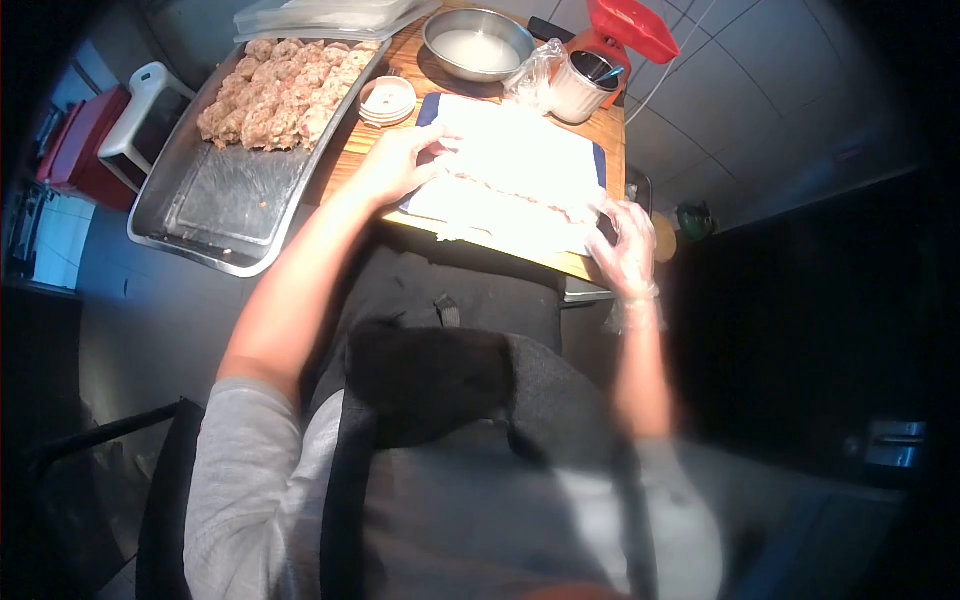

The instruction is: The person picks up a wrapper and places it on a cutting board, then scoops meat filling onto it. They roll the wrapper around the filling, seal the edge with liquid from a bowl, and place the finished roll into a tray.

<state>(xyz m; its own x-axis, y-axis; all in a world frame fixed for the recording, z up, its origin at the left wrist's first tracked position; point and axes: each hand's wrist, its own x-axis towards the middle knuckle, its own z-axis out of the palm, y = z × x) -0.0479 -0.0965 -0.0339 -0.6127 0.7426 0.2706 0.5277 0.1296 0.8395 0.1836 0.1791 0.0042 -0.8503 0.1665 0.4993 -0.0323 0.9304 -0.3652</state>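
A bright white sheet (510, 205) lies on a blue-edged board (599, 165), with a thin line of minced filling (520, 196) running across it. Glare washes out much of its surface. My left hand (405, 162) is at the sheet's left end, thumb and fingers curled onto its edge. At the right end, my right hand (628, 245), in a clear plastic glove, pinches the edge near the end of the filling line. The fingertips of both hands are partly lost in the glare.
Left of the wooden table (345, 165), a metal tray (235, 190) holds rows of minced-meat portions (285, 95). Behind the board are a metal bowl (478, 45) of whitish liquid, small stacked dishes (387, 101), a plastic bag (537, 78), a white cup (582, 88) and a red scale (635, 30).
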